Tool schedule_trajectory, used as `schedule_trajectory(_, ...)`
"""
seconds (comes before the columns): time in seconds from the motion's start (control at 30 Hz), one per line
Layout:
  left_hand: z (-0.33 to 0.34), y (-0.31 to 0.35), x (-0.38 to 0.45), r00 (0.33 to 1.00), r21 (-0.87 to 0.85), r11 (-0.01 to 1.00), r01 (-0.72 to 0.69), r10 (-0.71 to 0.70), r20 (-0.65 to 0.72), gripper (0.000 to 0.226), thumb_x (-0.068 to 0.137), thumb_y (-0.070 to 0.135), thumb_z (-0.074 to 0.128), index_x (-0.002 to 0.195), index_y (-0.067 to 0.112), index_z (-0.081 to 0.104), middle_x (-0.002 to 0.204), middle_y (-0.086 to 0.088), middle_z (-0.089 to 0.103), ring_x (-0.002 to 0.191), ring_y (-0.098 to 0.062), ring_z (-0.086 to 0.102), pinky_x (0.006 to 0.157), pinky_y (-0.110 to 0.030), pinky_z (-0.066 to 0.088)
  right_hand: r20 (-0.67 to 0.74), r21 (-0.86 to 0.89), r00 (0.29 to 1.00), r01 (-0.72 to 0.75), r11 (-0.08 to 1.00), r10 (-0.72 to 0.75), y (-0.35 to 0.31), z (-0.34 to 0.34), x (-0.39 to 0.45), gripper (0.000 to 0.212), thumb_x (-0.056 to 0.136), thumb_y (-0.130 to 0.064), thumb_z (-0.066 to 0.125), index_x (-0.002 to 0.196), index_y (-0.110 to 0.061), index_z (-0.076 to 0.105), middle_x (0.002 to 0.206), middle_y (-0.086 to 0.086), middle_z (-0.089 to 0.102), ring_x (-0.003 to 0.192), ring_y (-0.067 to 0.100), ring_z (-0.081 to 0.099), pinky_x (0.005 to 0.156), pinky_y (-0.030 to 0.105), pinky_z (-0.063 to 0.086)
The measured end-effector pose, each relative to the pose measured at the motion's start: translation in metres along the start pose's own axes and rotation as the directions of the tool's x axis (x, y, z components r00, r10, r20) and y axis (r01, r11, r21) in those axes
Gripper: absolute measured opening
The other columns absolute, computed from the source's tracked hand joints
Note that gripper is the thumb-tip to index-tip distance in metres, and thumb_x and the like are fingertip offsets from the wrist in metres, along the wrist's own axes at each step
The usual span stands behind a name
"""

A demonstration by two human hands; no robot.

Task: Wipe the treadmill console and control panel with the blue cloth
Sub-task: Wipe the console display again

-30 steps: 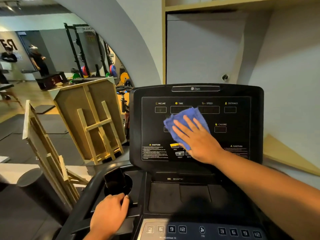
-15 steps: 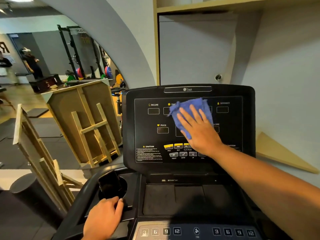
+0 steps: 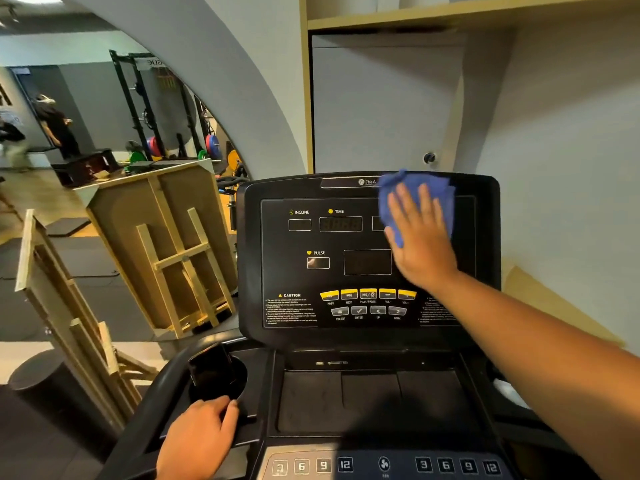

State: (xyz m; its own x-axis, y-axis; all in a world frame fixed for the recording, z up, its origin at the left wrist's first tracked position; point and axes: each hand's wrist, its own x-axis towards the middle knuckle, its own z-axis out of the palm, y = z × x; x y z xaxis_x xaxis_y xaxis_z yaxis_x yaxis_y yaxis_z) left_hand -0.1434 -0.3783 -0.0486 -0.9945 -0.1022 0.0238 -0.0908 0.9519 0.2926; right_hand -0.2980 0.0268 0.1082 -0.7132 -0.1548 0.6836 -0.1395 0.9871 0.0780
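The black treadmill console stands upright in front of me, with yellow labels and a row of yellow buttons. My right hand presses the blue cloth flat against the console's upper right, fingers straight and spread. The cloth covers part of the top trim and the display boxes there. Below the console lies the control panel with numbered keys. My left hand rests on the left handrail, fingers curled over its edge beside a cup holder.
A dark phone stands in the cup holder. Wooden frames lean at the left beside a black cylinder. A wall and wooden shelf sit close behind the console. People and weight racks are far back left.
My right hand has swept the blue cloth from the console's middle up and to the right, reaching the top edge. The left hand has stayed on the handrail.
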Motion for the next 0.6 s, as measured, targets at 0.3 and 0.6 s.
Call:
schedule_trajectory(0.3,-0.003,0.003,-0.005,0.999,-0.012,0.999,-0.041,0.04,-0.031,0.041,0.101,0.049,0.037,0.08,0.025,0.063,0.079,0.007,0.065,0.081,-0.006,0.06,0.074,-0.03,0.052,0.003,0.035,0.998,-0.069,0.997,0.069,0.065,-0.009,-0.042,0.061,0.099,-0.037,0.036,0.154,-0.01,0.035,0.163,0.013,0.032,0.152,0.037,0.018,0.121,0.053,0.016)
schedule_trajectory(0.6,0.0,0.001,-0.009,0.999,0.006,0.999,-0.037,0.037,-0.026,0.041,0.101,0.049,0.036,0.078,0.029,0.062,0.079,0.007,0.065,0.075,-0.005,0.059,0.067,-0.028,0.05,0.085,-0.023,0.979,0.187,0.982,-0.184,0.003,0.006,-0.034,0.065,0.099,-0.042,0.033,0.158,-0.015,0.025,0.167,0.009,0.021,0.154,0.036,0.01,0.125,0.051,0.008)
